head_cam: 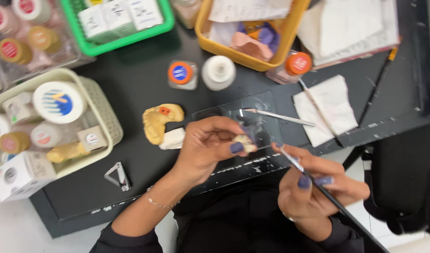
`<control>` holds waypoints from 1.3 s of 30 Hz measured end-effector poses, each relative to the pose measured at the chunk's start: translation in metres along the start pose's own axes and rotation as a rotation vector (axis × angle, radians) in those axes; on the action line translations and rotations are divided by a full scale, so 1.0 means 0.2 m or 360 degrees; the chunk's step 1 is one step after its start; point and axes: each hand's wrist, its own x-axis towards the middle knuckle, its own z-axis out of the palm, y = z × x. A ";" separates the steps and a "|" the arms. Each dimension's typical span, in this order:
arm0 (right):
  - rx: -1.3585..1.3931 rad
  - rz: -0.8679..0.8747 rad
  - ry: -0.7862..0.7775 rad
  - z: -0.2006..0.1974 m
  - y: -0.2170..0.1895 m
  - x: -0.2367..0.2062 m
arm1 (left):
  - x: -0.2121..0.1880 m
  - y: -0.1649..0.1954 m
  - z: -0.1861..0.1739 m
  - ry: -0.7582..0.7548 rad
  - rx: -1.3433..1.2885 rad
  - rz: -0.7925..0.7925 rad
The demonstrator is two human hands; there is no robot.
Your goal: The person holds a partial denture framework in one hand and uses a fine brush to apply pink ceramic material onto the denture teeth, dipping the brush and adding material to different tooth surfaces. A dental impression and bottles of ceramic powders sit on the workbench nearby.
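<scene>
My left hand pinches a small pale tooth-shaped piece between thumb and fingers, just above the front edge of a black tabletop. My right hand grips a thin black-handled brush like a pen, its tip pointing up-left toward the small piece. A clear glass slab lies on the table right behind my left hand, with a thin metal instrument resting across it. A yellow plaster dental model sits to the left of my left hand.
A cream basket of jars stands at the left, a green basket and a yellow bin at the back. Two small jars stand mid-table. White tissue, another brush and a metal clip lie around.
</scene>
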 end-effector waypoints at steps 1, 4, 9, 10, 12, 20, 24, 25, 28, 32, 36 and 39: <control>-0.0062 0.0079 -0.0062 -0.02 -0.01 -0.01 | -0.02 0.00 0.00 0.0017 0.0030 0.0009; -0.0321 0.0414 -0.0096 -0.13 -0.05 -0.03 | -0.06 -0.03 0.01 -0.0044 0.0071 0.0084; -0.0202 0.0557 -0.0041 -0.30 -0.08 -0.06 | -0.11 -0.07 0.04 0.0002 0.0140 0.0158; -0.0228 0.0546 -0.0062 -0.33 -0.09 -0.08 | -0.11 -0.08 0.04 0.0007 0.0146 0.0168; -0.0250 0.0560 -0.0036 -0.39 -0.13 -0.11 | -0.12 -0.10 0.06 0.0013 0.0166 0.0159; -0.0478 0.0634 -0.0083 -0.50 -0.21 -0.08 | -0.10 -0.13 0.07 0.0109 0.0258 0.0096; -0.0695 0.0557 -0.0214 -0.51 -0.26 -0.08 | -0.10 -0.12 0.05 0.0084 0.0242 0.0135; -0.0650 0.0585 -0.0211 -0.50 -0.26 -0.09 | -0.09 -0.11 0.05 0.0097 0.0248 0.0134; -0.0631 0.0641 -0.0268 -0.45 -0.30 -0.12 | -0.08 -0.10 0.05 0.0140 0.0279 0.0127; -0.0783 0.0492 -0.0397 -0.38 -0.30 -0.10 | -0.03 -0.10 0.05 0.0178 0.0354 0.0115; -0.0871 0.0341 -0.0430 -0.35 -0.30 -0.07 | 0.01 -0.11 0.02 0.0135 0.0567 0.0162; -0.0964 0.0190 -0.0324 -0.32 -0.27 -0.04 | 0.03 -0.11 0.00 0.0101 0.0673 0.0238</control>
